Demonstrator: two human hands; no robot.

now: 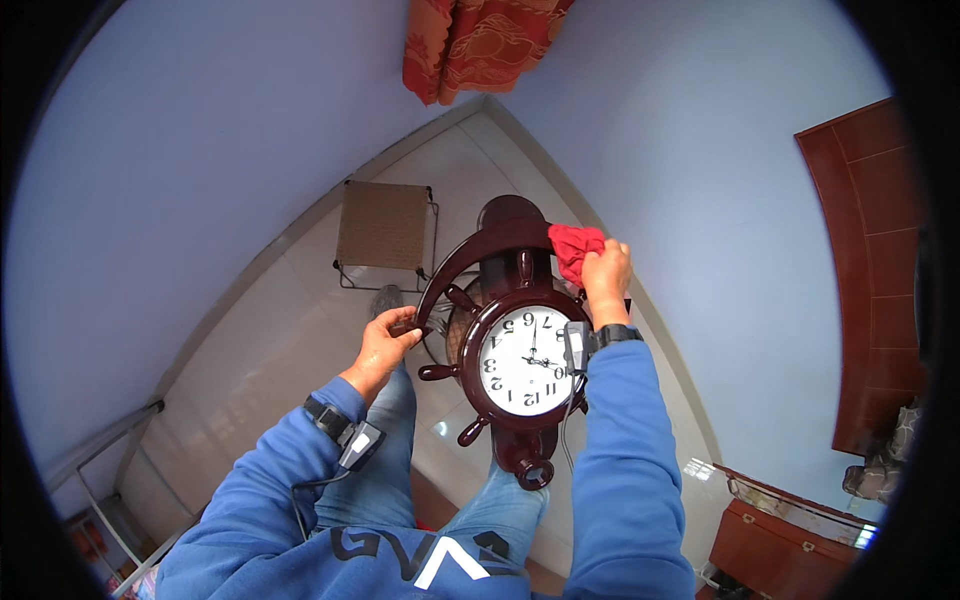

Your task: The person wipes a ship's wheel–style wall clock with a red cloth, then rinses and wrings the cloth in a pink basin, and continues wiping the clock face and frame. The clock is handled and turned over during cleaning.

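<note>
left hand (385,340): gripping a handle of the ship-wheel clock (515,365)
right hand (607,280): pressing red cloth (575,248) on clock's top arch
risk: clock possibly tipping, held one-handed

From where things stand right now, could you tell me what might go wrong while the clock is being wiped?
1. The left hand grips the ship-wheel wall clock only by one end of its dark arched frame; it appears held above the tiled floor, so a slip could mean a damaging drop.
2. The right hand presses a red cloth on the arch; pushing may twist the clock out of that one-sided grip.
3. The cloth could snag a protruding spoke handle.
</note>
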